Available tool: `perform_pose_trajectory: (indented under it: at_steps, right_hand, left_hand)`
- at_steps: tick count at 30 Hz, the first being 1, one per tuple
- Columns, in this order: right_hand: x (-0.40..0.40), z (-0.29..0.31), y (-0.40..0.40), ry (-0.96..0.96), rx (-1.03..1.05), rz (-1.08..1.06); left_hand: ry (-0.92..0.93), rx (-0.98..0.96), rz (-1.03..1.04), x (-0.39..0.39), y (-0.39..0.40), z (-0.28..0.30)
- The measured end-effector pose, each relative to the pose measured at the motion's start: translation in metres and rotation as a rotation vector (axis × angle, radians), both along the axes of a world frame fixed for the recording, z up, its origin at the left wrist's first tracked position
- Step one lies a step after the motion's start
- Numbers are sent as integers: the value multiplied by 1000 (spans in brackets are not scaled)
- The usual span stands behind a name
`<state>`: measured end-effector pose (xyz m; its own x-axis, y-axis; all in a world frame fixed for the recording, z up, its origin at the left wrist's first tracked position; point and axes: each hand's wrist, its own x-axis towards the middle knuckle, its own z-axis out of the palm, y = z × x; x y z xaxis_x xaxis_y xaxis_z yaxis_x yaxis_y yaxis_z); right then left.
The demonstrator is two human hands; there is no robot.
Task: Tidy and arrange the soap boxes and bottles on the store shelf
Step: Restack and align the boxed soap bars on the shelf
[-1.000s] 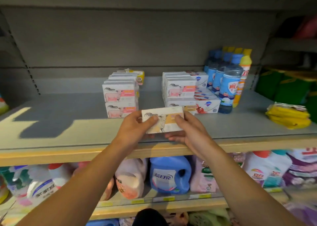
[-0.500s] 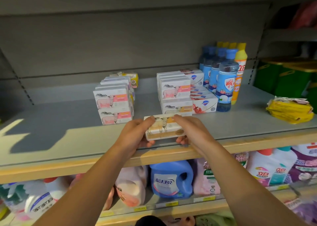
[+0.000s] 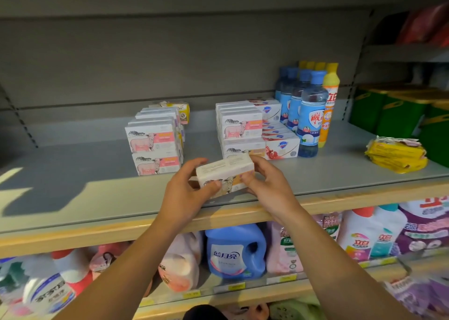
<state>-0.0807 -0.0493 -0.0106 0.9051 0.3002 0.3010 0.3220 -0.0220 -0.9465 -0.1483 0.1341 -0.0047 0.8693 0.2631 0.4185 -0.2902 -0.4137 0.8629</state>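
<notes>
Holding soap box (image 3: 224, 175) in both hands, left hand (image 3: 187, 193) and right hand (image 3: 267, 186) pinching its ends above shelf (image 3: 97, 198) | light, stiff carton, best gripped by short ends

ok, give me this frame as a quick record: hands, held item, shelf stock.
held item: soap box, orange-label sheep print, tilted, above shelf front
left hand: grips box's left end
right hand: grips box's right end
left stack: pink-label sheep boxes, two high
middle stack: sheep boxes beside pomegranate-print boxes
bottles: blue row, yellow row behind-right
shelf: grey
</notes>
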Motion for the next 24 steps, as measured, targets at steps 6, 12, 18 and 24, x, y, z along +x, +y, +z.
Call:
perform_pose_trajectory:
  at_steps: [6,12,18,24]
  right_hand:
    - [4,10,-15,-228,-389,-135]
    - [20,0,-61,-371,-1124,-340]
    - [23,-7,-59,-347,-1186,-318]
    - [24,-6,-61,-328,-1200,-292]
  left_hand:
    - [-66,111,46,4,4,-1]
    - [-92,256,58,18,1,18]
    - [-150,423,115,66,-18,52]
    - [-96,502,204,124,-23,63]
